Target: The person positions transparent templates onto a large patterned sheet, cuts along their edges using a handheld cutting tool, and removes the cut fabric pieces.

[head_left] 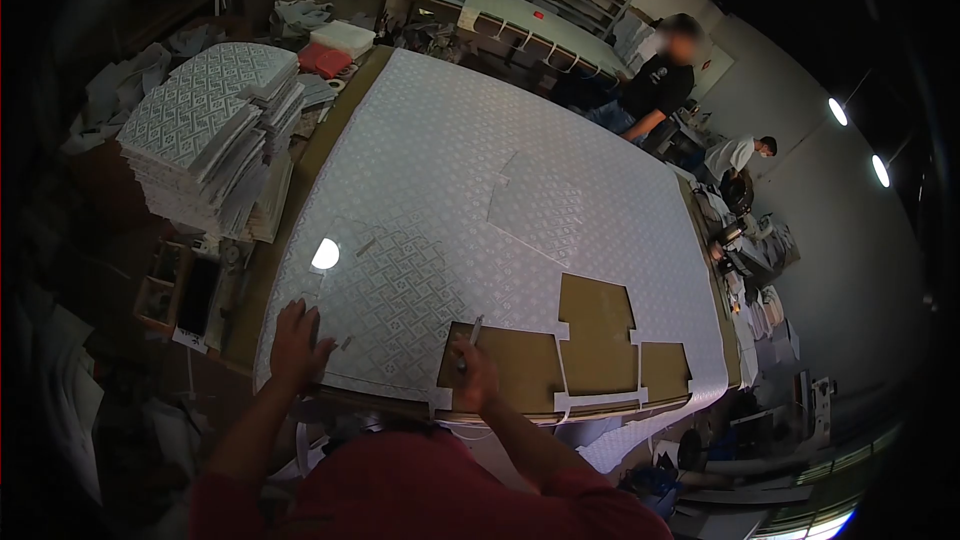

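Observation:
A large sheet of white patterned material covers the worktable. Near its front left corner lies what looks like a clear template, through which a darker pattern shows. My left hand rests on this corner with its fingers stretched out. My right hand is closed round a slim, grey, pen-like tool; whether it is a pen or a knife I cannot tell. Its tip points up and away, by the edge of a cut-out. Right of this hand, several cut-outs expose the brown tabletop.
A tall stack of cut patterned pieces stands left of the table, above a wooden box. One person stands beyond the far right corner, another bends farther right. Piled materials line the right side.

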### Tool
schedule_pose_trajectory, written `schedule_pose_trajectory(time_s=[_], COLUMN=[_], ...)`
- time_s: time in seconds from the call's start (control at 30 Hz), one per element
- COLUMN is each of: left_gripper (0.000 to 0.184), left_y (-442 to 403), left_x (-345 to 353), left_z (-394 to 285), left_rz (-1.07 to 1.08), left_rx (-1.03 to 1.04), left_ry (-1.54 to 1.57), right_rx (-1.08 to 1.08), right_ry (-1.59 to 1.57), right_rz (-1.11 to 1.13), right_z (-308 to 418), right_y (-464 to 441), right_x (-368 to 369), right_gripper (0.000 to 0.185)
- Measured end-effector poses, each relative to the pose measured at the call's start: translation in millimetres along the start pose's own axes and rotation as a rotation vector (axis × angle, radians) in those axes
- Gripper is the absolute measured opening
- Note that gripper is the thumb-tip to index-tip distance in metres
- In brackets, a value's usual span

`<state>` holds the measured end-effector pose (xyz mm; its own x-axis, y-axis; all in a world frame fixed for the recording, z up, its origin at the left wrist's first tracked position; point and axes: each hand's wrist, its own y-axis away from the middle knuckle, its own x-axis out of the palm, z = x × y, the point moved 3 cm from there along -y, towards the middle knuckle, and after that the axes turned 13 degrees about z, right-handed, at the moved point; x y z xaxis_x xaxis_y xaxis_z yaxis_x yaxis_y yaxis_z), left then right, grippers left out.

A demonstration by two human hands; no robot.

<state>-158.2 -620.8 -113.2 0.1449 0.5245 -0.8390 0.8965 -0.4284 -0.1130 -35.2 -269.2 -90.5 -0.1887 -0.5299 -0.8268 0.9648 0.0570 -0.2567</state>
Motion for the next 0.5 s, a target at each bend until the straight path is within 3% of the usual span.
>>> schedule_pose_trajectory(time_s=[0.5], left_gripper=[0.069], left_y=[0.7], left_x=[-5.7], left_z=[-5.0], left_rz=[-0.002], left_rx=[0.023], left_ry=[0.05], right_rx=[-0.063], right_ry=[0.08], right_rz=[0.069], right_z=[-4.4], right_y=[-3.1], right_x=[5.5], right_gripper=[0.049])
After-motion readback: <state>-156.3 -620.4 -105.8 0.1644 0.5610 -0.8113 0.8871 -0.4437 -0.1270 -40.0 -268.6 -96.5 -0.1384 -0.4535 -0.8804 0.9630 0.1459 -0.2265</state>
